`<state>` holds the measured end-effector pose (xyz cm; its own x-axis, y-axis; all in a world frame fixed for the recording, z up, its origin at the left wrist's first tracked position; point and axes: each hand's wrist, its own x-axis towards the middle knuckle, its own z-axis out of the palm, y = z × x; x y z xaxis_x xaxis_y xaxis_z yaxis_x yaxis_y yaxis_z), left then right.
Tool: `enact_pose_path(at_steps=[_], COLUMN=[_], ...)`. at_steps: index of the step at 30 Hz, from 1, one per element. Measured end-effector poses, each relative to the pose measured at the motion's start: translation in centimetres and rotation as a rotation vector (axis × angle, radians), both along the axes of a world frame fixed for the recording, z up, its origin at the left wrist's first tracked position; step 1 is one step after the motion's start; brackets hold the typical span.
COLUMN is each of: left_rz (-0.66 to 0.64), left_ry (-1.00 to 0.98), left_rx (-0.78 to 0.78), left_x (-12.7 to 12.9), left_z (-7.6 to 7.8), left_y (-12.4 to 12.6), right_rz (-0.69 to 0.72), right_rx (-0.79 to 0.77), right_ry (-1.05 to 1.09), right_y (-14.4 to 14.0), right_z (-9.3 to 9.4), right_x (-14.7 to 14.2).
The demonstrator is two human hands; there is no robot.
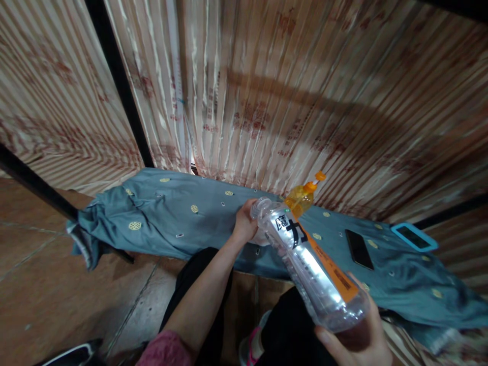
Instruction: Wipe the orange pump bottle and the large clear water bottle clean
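A clear plastic bottle (305,264) with a silver and orange label lies tilted across the view, its mouth toward the upper left. No liquid is visible in it. My right hand (360,338) grips the bottle near its base, thumb and fingers on opposite sides. Up at the neck, my left hand (244,223) is closed, its fingertips partly hidden behind the bottle. A pale, see-through thing (259,236) shows just under the neck beside my left hand; its kind is unclear. Behind the bottle stands a yellow see-through pump bottle (299,199) with an orange top.
A grey-blue cloth (183,203) with a pineapple print covers the low surface before me. On its right side lie a dark phone (359,249) and a blue-framed device (414,237). Striped curtains (247,101) hang behind, and dark poles (118,81) stand at the left.
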<state>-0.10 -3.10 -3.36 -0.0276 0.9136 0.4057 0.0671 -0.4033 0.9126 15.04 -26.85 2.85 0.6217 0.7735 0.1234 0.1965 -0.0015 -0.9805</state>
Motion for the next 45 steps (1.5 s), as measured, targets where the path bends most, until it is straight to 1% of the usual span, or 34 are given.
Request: enact_pose_path(at_steps=[5, 10, 15, 24, 29, 34, 39, 45], left_rz=[-0.004, -0.012, -0.002, 0.013, 0.022, 0.031, 0.031, 0.040], left_ry=[0.008, 0.015, 0.031, 0.059, 0.080, 0.087, 0.105, 0.094], left_rx=[0.008, 0.019, 0.026, 0.005, 0.016, 0.011, 0.001, 0.006], left_x=[-0.1, -0.1, -0.1, -0.1, 0.0, 0.1, 0.1, 0.1], left_z=[-0.1, -0.2, -0.3, 0.0, 0.0, -0.3, -0.5, -0.5], left_y=[-0.1, -0.1, 0.0, 0.0, 0.0, 0.2, 0.1, 0.2], right_rz=[0.012, -0.003, -0.006, -0.012, -0.033, -0.038, -0.037, -0.019], right_rx=[-0.005, 0.009, -0.012, -0.049, -0.031, -0.009, -0.026, -0.029], right_ry=[-0.030, 0.040, 0.026, 0.016, -0.032, -0.009, 0.013, -0.019], right_y=[-0.1, -0.1, 0.0, -0.1, 0.1, 0.1, 0.0, 0.0], right_z=[-0.4, 0.0, 0.3, 0.5, 0.9, 1.0, 1.0, 0.8], right_x=[0.2, -0.3, -0.4, -0.6, -1.0, -1.3, -1.2, -0.9])
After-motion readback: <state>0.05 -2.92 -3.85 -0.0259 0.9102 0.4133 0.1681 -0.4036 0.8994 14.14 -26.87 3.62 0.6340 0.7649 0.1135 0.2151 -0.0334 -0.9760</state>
